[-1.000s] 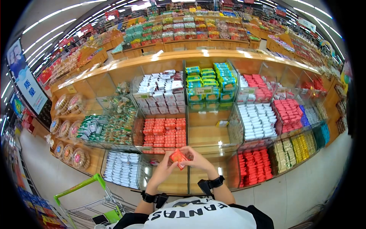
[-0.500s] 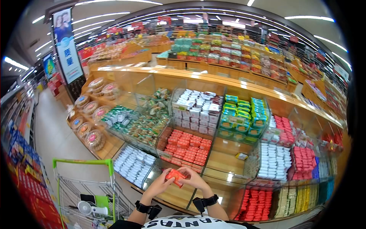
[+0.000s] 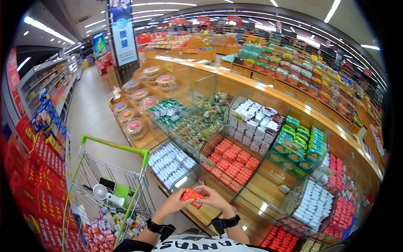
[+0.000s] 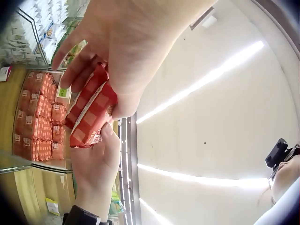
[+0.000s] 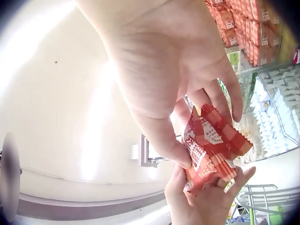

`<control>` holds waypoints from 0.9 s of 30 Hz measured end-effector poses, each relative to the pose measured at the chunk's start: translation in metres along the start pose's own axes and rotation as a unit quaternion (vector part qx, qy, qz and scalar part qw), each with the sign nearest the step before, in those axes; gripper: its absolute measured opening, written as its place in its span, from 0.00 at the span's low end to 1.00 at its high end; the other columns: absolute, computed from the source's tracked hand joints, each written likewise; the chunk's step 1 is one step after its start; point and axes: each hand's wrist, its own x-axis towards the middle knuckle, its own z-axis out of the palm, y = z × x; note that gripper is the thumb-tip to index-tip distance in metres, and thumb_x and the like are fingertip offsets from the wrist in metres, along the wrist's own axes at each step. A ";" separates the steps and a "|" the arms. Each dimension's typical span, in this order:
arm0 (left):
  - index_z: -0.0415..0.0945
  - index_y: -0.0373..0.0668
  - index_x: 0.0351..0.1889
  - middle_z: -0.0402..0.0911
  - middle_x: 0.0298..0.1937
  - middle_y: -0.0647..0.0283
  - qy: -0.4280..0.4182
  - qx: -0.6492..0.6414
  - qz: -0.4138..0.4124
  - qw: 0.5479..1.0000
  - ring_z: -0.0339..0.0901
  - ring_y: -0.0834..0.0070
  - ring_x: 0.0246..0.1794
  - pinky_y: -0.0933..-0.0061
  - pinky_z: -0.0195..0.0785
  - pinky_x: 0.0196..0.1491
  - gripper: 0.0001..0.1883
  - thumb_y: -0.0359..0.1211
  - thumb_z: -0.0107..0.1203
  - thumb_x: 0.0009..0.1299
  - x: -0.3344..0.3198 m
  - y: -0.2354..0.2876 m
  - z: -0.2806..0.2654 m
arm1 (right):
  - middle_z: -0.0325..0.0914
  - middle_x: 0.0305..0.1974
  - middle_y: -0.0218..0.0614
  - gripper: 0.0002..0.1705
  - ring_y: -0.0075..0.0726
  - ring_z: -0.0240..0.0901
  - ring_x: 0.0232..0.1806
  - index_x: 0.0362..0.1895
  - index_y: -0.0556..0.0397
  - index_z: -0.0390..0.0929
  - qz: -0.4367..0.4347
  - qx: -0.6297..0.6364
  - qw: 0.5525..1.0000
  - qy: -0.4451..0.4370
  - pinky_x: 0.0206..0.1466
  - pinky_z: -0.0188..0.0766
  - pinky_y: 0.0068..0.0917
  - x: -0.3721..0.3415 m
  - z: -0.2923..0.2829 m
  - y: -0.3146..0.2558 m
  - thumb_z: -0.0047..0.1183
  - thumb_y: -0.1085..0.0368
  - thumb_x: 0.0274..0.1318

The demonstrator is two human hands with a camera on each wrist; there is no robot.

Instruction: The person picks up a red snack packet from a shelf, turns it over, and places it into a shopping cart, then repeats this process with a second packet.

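Both hands meet in front of the body, holding small red checkered snack packets [image 3: 192, 195] between them. My left hand [image 3: 173, 204] pinches them from the left, and my right hand [image 3: 215, 200] grips the other side. In the left wrist view, two packets [image 4: 93, 108] lie against each other, with thumbs pressed on their near edge. White print and crimped ends show on the packets [image 5: 206, 145] in the right wrist view. Below the hands is the front edge of a wooden display stand [image 3: 205, 210]. A bin of matching red packets [image 3: 231, 161] sits just beyond.
A green-handled shopping cart [image 3: 145, 158] stands at left, holding a small white fan [image 3: 100, 192] and many loose packets [image 3: 110, 227]. White packets [image 3: 171, 164] fill a nearby glass-sided bin. Round clear tubs [image 3: 135, 127] line the stand's left end. Red boxes [image 3: 46, 185] are stacked across the aisle.
The head view has turned left, bringing the cart, its contents and the aisle further into view. Both hands keep hold of the red packets in front of the body.
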 end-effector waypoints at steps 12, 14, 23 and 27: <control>0.66 0.36 0.42 0.74 0.34 0.51 0.073 0.032 -0.164 0.983 0.73 0.64 0.35 0.71 0.64 0.38 0.25 0.47 0.53 0.58 -0.059 0.010 0.009 | 0.70 0.41 0.33 0.30 0.25 0.65 0.40 0.53 0.49 0.60 0.035 0.088 0.989 -0.112 0.45 0.62 0.23 0.006 0.029 0.027 0.56 0.67 0.44; 0.66 0.36 0.44 0.74 0.36 0.54 0.076 0.036 -0.185 0.979 0.73 0.69 0.36 0.73 0.64 0.40 0.24 0.45 0.54 0.58 -0.064 0.014 0.008 | 0.70 0.40 0.33 0.30 0.25 0.66 0.40 0.53 0.49 0.60 0.036 0.094 0.989 -0.110 0.45 0.63 0.23 0.007 0.033 0.026 0.56 0.67 0.44; 0.67 0.36 0.40 0.75 0.29 0.46 0.126 0.037 -0.133 0.982 0.74 0.53 0.31 0.64 0.66 0.32 0.26 0.51 0.52 0.56 -0.065 0.002 -0.008 | 0.69 0.42 0.34 0.32 0.25 0.65 0.42 0.54 0.50 0.58 0.042 0.081 0.988 -0.124 0.45 0.63 0.22 0.025 0.043 0.018 0.55 0.72 0.43; 0.68 0.37 0.40 0.75 0.30 0.50 0.127 0.054 -0.139 0.981 0.74 0.62 0.30 0.68 0.65 0.33 0.24 0.48 0.53 0.57 -0.072 -0.002 -0.016 | 0.70 0.40 0.35 0.35 0.26 0.66 0.41 0.56 0.49 0.55 0.045 0.082 0.989 -0.111 0.42 0.64 0.22 0.030 0.052 0.015 0.57 0.68 0.42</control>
